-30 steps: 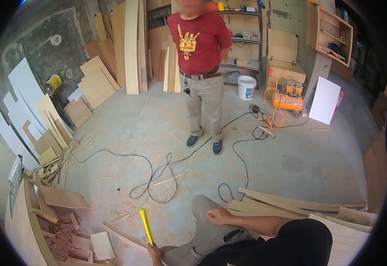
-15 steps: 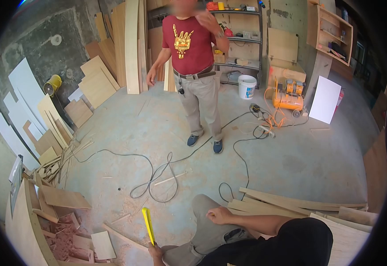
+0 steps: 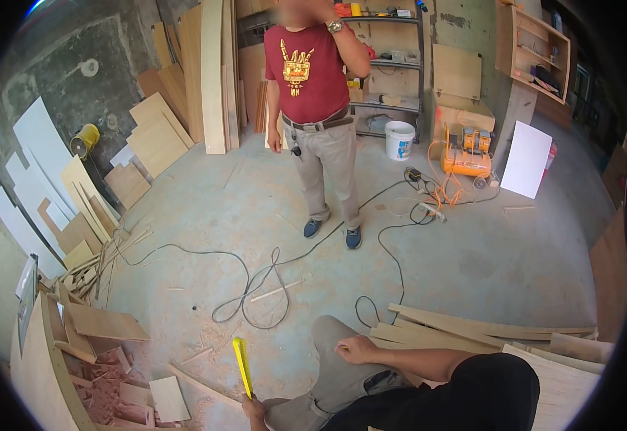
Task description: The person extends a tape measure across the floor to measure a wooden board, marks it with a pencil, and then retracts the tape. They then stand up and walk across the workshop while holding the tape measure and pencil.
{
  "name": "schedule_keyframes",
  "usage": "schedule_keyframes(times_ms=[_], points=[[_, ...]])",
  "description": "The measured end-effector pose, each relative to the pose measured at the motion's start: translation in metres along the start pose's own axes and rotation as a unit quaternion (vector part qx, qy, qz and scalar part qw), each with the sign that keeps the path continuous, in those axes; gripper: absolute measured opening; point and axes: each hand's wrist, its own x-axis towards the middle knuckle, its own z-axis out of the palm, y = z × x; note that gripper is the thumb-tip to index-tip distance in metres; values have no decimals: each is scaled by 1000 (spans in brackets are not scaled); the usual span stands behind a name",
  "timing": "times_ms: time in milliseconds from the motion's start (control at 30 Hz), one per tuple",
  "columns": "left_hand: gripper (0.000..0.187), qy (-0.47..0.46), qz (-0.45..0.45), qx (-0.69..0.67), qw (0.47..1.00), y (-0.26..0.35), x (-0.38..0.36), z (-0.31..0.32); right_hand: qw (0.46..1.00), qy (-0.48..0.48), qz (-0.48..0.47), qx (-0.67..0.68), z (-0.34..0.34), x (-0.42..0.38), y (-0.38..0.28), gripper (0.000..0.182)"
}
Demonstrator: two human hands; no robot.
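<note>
left hand [image 3: 253, 407] is holding a slim yellow tool [image 3: 241, 364] at near left, beside the wearer's leg [image 3: 332, 332]. left grip is closing round the tool's near end, far end is pointing forward over the floor [image 3: 464, 266]; probably keeping the length clear of the leg. exact tool type: can't tell. right hand [image 3: 356, 349] is resting on the leg, likely just parking the arm, since the wearer seems to be sitting. right grip is curling loosely; can't tell if fingers are pressing together or pinching anything. long wood strips [image 3: 471, 325] are lying stacked at near right, beside the right arm. near left, a curved wooden panel [image 3: 51, 373] is edging a heap of offcuts [image 3: 168, 399], seemingly keeping scrap in one corner. black cable [image 3: 247, 287] is looping slack across mid floor, presumably leaving spare reach. tall boards [image 3: 213, 79] are standing on end at the far wall, likely saving floor space. a co-worker [image 3: 320, 90] is standing far centre, one arm raising a hand near the head, the other arm hanging. orange compressor [image 3: 467, 161] is sitting far right, white bucket [image 3: 399, 141] is standing left of it.
</note>
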Motion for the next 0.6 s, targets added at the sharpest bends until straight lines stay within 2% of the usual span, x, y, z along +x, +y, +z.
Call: schedule_keyframes(times_ms=[200, 400, 600], points=[[21, 0, -4, 5, 1000, 0, 1, -2, 999, -34, 16, -10, -5, 0, -9, 27], [22, -2, -26, 26, 999, -1, 1, 1, 1000, -1, -2, 0, 2, -1, 0, 27], [22, -8, -19, 11, 1000, 2, -1, -2, 1000, -12, -1, -3, -1, -1, 1, 27]])
